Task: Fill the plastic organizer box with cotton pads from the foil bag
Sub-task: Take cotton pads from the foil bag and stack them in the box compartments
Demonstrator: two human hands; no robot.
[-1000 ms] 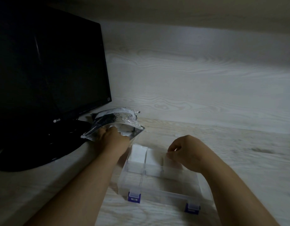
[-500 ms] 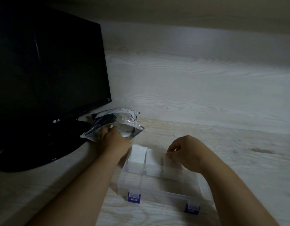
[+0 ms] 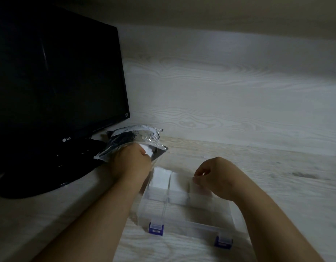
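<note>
Head view: organizer box (image 3: 184, 212) just beside hands (image 3: 218, 176)

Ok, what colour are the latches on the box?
Dark blue, seen in the head view: both latches sit on the box front.

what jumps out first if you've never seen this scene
A big black monitor fills the left side. Beside its stand, the left hand grips a white cotton pad in the mouth of a crinkled foil bag. Nearer, a clear organizer box with blue latches lies open, white pads in its far-left compartments, the right hand curled over it.
</note>
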